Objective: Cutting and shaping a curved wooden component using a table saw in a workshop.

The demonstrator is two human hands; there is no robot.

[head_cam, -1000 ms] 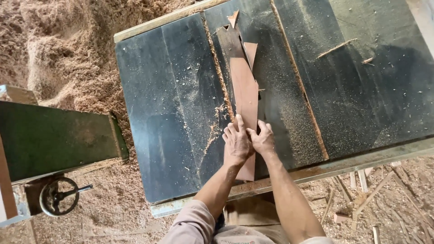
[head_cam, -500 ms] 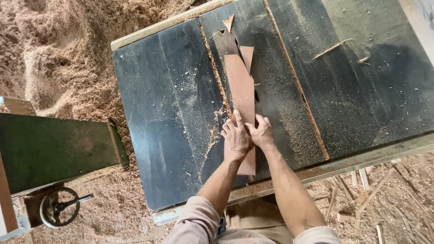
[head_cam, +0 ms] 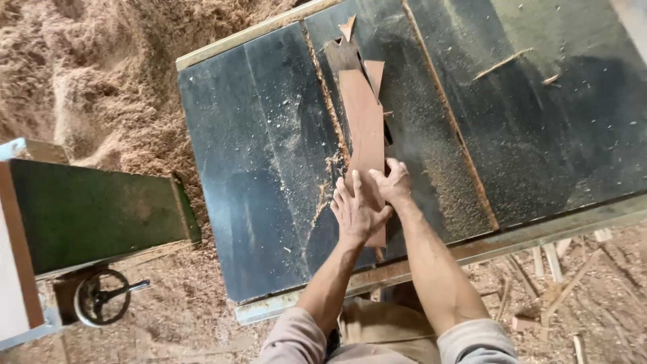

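1. Your left hand (head_cam: 355,212) lies flat on the near end of the wooden strip (head_cam: 364,135), fingers spread and pressing down, not curled round it. It covers that stretch of the strip, so you cannot see the wood beneath your palm.
2. Your right hand (head_cam: 391,183) sits just beside the left one, touching it, fingers laid on the strip's right edge. Whether the fingertips hook under the edge cannot be told.
3. The strip lies on the dark saw table (head_cam: 263,175). Its long axis runs straight away from your hands toward the table's far edge, tilted slightly left.
4. Beyond your fingers the far end of the strip meets a dark upright piece (head_cam: 340,57). What it is stays hard to make out.
5. A small offcut (head_cam: 374,74) lies just right of the far end, and a pointed chip (head_cam: 348,27) beyond it.
6. Left of your hands, well apart, stands a green machine (head_cam: 94,209) with a handwheel (head_cam: 101,298), partly cut off by the frame.
7. Sawdust (head_cam: 87,81) is heaped beyond it.
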